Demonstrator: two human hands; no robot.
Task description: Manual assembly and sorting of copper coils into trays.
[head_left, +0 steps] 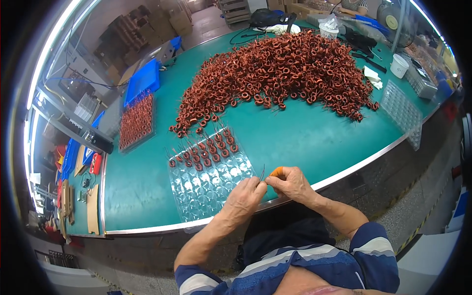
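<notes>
My left hand (244, 197) and my right hand (293, 185) meet just above the table's front edge, fingers pinched together. Thin dark wire leads (262, 173) stick up between the fingertips; the piece they belong to, likely a ring coil, is hidden by the fingers. Orange wrapping (277, 172) covers a finger of the right hand. Beside my left hand lies a clear plastic tray (196, 189) with round pockets. Red-brown wire-wound ring coils (207, 162) stand in its far rows, leads up, while its nearer pockets hold nothing.
A large heap of ring coils (275, 69) spreads across the far side of the green table (142, 196). To the left stand a filled coil tray (136, 123) and a blue bin (142, 82). On the right lie another clear tray (402, 110) and a white cup (399, 65).
</notes>
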